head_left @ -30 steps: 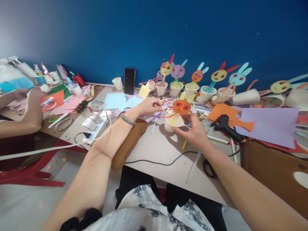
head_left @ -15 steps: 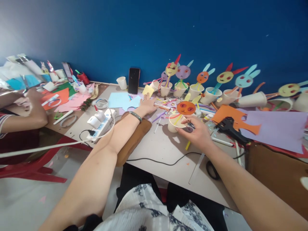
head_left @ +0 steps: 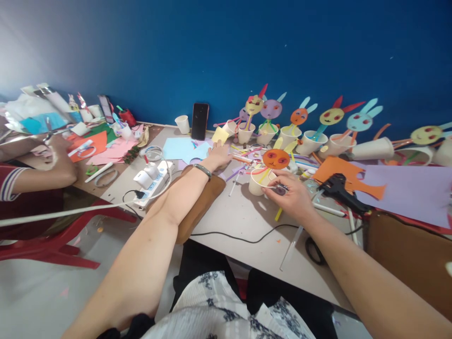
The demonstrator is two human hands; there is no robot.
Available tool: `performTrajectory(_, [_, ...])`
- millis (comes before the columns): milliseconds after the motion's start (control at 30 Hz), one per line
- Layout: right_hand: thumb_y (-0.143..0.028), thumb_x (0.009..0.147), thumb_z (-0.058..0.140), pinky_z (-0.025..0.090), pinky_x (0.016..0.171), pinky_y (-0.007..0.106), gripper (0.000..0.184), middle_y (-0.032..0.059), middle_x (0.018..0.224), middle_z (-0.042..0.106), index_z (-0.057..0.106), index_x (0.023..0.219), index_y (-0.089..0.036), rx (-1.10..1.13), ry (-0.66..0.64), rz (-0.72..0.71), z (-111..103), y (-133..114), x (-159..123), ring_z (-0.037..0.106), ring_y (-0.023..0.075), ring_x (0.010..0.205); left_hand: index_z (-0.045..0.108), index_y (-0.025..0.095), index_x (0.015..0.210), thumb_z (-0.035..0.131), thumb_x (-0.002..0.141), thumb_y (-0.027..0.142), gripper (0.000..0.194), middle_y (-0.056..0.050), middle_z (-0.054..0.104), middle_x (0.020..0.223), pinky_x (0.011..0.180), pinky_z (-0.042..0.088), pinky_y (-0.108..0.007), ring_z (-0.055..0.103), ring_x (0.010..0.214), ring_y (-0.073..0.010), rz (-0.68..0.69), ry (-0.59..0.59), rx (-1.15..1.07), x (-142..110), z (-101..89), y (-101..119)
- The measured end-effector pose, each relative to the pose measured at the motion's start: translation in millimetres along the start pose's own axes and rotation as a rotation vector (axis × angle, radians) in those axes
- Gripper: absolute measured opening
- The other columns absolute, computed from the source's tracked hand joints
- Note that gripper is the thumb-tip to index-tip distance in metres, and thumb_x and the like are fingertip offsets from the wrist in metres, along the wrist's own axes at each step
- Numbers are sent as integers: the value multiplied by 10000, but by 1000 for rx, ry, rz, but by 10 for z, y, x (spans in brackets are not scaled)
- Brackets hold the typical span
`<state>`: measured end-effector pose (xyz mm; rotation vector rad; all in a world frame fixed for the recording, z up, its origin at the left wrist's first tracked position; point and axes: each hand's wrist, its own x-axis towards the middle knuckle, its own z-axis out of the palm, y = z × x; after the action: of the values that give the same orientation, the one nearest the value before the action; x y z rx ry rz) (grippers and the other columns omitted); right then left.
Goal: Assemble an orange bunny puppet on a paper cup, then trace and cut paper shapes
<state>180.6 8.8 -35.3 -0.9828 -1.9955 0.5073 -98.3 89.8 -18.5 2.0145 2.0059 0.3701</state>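
My right hand (head_left: pixel 290 194) grips the rim of a white paper cup (head_left: pixel 257 184) between thumb and fingers. An orange round paper face (head_left: pixel 276 159) with red eyes and pale yellow ears rises from this cup on a yellow strip. My left hand (head_left: pixel 219 154) reaches over the table with its fingers stretched out, at a piece of yellow paper (head_left: pixel 220 135). Its fingertips are partly hard to make out. Beside it lie light blue paper (head_left: pixel 176 149) and several coloured strips (head_left: pixel 243 157).
Several cups with paper rabbit faces (head_left: pixel 299 116) line the blue wall. A phone (head_left: pixel 200 121) leans there. A power strip (head_left: pixel 155 183), a brown pouch (head_left: pixel 203 202), a glue gun (head_left: pixel 341 190) and a black cable (head_left: pixel 247 241) lie around. At left, a co-worker's arm (head_left: pixel 45 176) rests on the table.
The view has shifted slightly. My left hand has barely moved, its fingers now drawn a little closer together by the yellow paper. My right hand still holds the cup.
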Motion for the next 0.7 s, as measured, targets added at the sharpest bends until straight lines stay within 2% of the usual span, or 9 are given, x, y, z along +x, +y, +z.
performTrajectory(133, [-406,814,775,596,1045,593,185,96,1235,783,657,737,-287,-3,-1,-1,5,-8,5,729,375,1191,686,249,1363,579,989,411,422,-177,398,1738,1280,325,-663,368,1600,-415,-52,-7,11,14,24,8])
performTrajectory(300, [-414,814,772,588,1052,594,182,107,1248,778,668,745,-282,-5,-4,-2,1,-5,2,728,378,1198,575,250,1521,582,996,405,547,-182,262,1813,1282,331,-623,297,1654,-410,-110,-2,9,70,10,-2])
performTrajectory(500, [-429,820,782,583,1043,607,197,118,1251,768,680,759,-272,-8,2,1,-10,31,-9,729,380,1186,599,154,1462,518,1015,309,480,-227,510,1650,1205,436,-561,473,1527,-378,-117,53,9,77,-83,1])
performTrajectory(700, [-442,830,782,582,1049,617,190,105,1229,771,694,768,-285,-36,78,-1,-67,-11,-8,723,388,1198,702,168,1286,362,1067,218,408,-194,638,1509,1275,316,-558,551,1434,-355,-23,186,107,-103,-283,-3])
